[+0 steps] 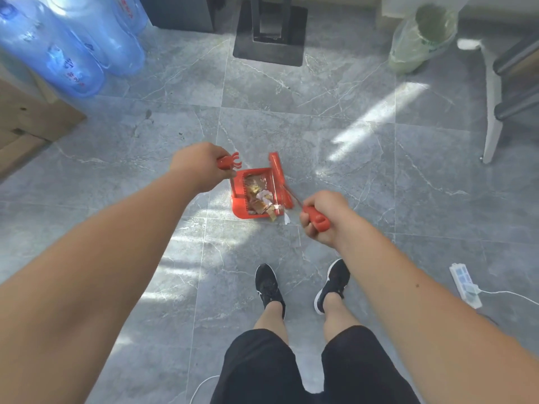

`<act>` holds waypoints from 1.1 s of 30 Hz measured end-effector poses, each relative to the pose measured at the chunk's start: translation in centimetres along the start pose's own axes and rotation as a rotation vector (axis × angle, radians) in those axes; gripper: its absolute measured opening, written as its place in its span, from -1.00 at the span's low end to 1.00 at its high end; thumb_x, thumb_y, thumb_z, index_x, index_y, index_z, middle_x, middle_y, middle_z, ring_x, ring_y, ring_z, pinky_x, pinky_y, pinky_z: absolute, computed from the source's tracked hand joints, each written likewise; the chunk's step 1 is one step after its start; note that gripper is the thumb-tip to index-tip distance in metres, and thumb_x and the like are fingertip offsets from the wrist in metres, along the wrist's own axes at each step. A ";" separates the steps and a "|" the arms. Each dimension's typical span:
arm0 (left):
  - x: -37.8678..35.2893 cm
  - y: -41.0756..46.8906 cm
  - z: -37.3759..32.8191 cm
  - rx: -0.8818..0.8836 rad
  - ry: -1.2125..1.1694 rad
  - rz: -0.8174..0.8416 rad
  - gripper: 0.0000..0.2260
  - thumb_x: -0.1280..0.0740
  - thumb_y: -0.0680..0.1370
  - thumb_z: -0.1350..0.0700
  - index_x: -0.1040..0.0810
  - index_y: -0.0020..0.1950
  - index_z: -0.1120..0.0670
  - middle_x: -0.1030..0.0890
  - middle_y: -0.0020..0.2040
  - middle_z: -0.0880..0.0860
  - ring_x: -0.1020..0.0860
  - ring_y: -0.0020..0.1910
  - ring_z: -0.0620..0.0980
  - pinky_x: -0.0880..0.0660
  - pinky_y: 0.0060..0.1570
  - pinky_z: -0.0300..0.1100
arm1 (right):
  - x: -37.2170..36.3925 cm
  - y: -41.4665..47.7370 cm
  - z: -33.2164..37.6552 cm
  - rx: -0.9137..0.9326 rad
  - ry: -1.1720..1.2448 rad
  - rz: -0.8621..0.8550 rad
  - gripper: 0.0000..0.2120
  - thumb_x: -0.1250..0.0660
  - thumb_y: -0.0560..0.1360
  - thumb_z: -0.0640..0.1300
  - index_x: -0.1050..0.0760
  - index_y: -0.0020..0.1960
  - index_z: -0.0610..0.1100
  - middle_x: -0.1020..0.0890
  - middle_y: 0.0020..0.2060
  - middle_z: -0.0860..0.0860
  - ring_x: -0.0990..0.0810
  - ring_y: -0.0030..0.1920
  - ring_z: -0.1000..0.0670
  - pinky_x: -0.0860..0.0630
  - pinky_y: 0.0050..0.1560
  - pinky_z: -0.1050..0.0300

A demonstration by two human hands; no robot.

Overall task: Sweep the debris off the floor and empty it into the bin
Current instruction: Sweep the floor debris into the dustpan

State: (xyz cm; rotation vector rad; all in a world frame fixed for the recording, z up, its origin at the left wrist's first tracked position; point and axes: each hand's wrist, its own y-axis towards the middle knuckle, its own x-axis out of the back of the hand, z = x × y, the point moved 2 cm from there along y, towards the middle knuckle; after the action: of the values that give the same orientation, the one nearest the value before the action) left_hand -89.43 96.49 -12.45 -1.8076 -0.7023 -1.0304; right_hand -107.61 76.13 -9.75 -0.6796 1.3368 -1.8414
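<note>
A red dustpan (239, 196) sits on the grey tiled floor, holding paper scraps and wrappers (259, 196). My left hand (201, 166) grips the red top of the dustpan handle (227, 161). My right hand (319, 217) is closed around the red broom handle (316, 218), and the red broom head (280, 177) rests along the pan's right side. A small white scrap (287, 219) lies on the floor just outside the pan's near corner. The bin (423, 36), lined with a translucent greenish bag, stands at the far right.
Blue water bottles (73, 45) and a cardboard box (32, 118) stand at the left. A black stand base (269, 33) is at the top centre, a white chair leg (493, 112) at the right. A white power strip (465, 285) with cable lies near my right foot.
</note>
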 end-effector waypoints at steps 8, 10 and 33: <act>0.3 -2.6 0.8 -0.075 0.016 -0.030 -0.80 -0.41 0.50 -0.21 -0.66 0.03 -0.15 -0.61 -0.17 -0.09 -0.55 -0.17 0.03 -0.45 -0.25 -0.15 | 3.4 0.4 -1.9 -0.031 0.158 -0.142 -0.80 -0.07 0.50 -0.40 -0.33 -0.11 -0.13 -0.45 -0.30 -0.10 -0.43 -0.58 0.06 -0.23 -0.55 0.38; 0.2 -2.9 1.4 -0.090 0.022 -0.035 -0.78 -0.40 0.50 -0.23 -0.66 0.02 -0.14 -0.61 -0.19 -0.08 -0.55 -0.18 0.03 -0.42 -0.28 -0.16 | 3.9 1.1 -3.6 -0.043 0.186 -0.175 -0.77 -0.04 0.49 -0.40 -0.34 -0.10 -0.11 -0.44 -0.26 -0.11 -0.40 -0.53 0.06 -0.23 -0.53 0.38; -1.9 -2.8 3.5 -0.003 -0.033 0.032 -0.79 -0.44 0.46 -0.22 -0.64 0.02 -0.18 -0.60 -0.16 -0.13 -0.55 -0.12 0.02 -0.45 -0.18 -0.13 | 0.0 0.2 -9.8 -0.082 0.074 -0.026 -0.95 -0.14 0.57 -0.28 -0.35 -0.06 -0.20 -0.44 -0.39 -0.12 -0.38 -0.59 0.05 -0.18 -0.59 0.31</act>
State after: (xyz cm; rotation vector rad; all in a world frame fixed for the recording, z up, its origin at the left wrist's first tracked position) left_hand -91.38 100.76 -13.70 -1.8362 -0.6902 -0.9824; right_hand -115.16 81.50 -13.04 -0.6797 1.4646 -1.8565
